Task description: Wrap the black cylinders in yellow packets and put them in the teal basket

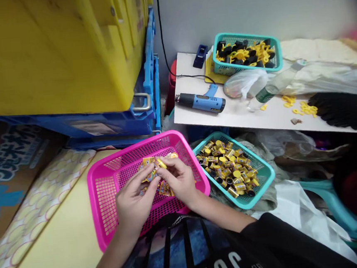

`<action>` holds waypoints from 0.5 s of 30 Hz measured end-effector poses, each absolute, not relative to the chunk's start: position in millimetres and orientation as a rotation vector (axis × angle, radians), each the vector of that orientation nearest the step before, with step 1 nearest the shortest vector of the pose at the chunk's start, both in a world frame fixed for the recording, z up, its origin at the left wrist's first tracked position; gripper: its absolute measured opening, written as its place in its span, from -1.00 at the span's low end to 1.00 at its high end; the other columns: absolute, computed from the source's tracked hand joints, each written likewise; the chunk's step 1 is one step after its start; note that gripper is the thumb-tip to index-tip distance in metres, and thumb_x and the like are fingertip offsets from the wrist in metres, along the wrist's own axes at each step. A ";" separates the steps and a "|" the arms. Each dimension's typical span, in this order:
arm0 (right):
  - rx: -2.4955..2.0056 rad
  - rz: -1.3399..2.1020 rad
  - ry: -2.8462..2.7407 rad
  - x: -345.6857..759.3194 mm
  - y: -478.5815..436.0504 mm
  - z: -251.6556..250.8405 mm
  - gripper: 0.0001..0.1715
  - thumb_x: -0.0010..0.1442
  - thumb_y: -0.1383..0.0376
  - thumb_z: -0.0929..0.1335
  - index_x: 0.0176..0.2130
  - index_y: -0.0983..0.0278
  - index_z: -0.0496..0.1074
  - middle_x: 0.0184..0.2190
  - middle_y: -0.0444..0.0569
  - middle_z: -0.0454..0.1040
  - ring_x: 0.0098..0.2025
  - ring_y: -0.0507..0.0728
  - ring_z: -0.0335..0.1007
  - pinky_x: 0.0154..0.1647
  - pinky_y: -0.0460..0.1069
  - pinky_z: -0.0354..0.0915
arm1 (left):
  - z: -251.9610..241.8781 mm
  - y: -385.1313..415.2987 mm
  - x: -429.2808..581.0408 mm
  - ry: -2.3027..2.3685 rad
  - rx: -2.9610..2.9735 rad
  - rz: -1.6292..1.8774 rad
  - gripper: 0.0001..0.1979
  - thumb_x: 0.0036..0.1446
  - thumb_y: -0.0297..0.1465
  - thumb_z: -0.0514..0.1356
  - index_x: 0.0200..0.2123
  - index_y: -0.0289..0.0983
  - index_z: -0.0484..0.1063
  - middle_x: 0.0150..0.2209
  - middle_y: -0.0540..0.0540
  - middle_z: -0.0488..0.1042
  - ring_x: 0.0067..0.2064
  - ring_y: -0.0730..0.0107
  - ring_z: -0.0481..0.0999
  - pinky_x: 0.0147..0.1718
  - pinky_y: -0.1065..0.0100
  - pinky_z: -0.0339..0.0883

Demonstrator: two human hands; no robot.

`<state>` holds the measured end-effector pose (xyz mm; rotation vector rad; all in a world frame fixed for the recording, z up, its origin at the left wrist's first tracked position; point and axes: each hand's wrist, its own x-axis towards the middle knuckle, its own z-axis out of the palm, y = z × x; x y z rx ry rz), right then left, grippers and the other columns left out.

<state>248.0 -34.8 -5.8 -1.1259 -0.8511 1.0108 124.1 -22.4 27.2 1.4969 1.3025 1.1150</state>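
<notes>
Both hands meet over a pink plastic basket, with their fingertips close together. Between them is a small yellow-capped container, mostly covered by fingers. My right hand pinches it from the right with thumb and forefinger. From the left, my left hand closes its thumb and fingers on the same small piece. Beneath the fingers, several yellow printed pieces lie in the basket, partly hidden. To the right, a teal basket is filled with small yellow-labelled containers with yellow caps, some showing black ends.
A white table at the back right bears a blue heat gun, a bottle, black strips and another teal basket of yellow and black parts. Yellow and blue crates rise at left beside a cardboard box.
</notes>
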 end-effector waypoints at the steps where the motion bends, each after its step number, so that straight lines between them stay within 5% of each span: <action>1: -1.121 0.988 -0.838 244.4 -33.9 -6.9 -0.70 0.09 0.09 0.43 -0.19 0.15 0.45 -0.15 0.00 0.55 -0.14 0.19 0.51 -0.04 0.15 0.41 | 26.6 -22.6 123.2 1.307 1.527 1.145 -0.65 -0.08 -0.42 0.40 -0.15 -0.13 0.59 -0.16 -0.03 0.62 -0.08 0.17 0.59 -0.07 0.21 0.52; 7: -1.103 0.961 -0.956 253.0 -26.1 -12.0 -0.77 0.19 0.14 0.38 -0.16 0.17 0.45 -0.14 0.02 0.56 -0.07 0.17 0.50 0.01 0.14 0.38 | 26.3 -21.2 133.2 1.329 1.562 1.059 -0.69 0.00 -0.41 0.35 -0.12 -0.11 0.57 -0.10 -0.03 0.61 -0.08 0.21 0.59 0.05 0.17 0.43; 13: -1.385 0.708 -1.056 350.6 -52.5 18.9 -0.72 0.08 0.15 0.46 -0.19 0.17 0.49 -0.26 -0.04 0.56 -0.28 0.13 0.51 -0.25 0.07 0.42 | 50.3 10.1 116.5 1.097 1.570 0.738 -0.38 -0.13 -0.45 0.41 0.07 -0.07 0.45 0.05 -0.07 0.52 0.02 0.19 0.51 0.05 0.27 0.36; 15: -1.659 0.518 -1.077 408.6 -64.0 23.3 -0.78 0.08 0.15 0.45 -0.24 0.16 0.52 -0.40 -0.05 0.55 -0.44 0.11 0.46 -0.41 0.03 0.35 | 43.4 17.0 87.3 1.227 1.573 0.645 -0.54 -0.04 -0.42 0.36 -0.01 -0.12 0.51 -0.04 -0.10 0.56 -0.09 0.23 0.55 -0.06 0.31 0.39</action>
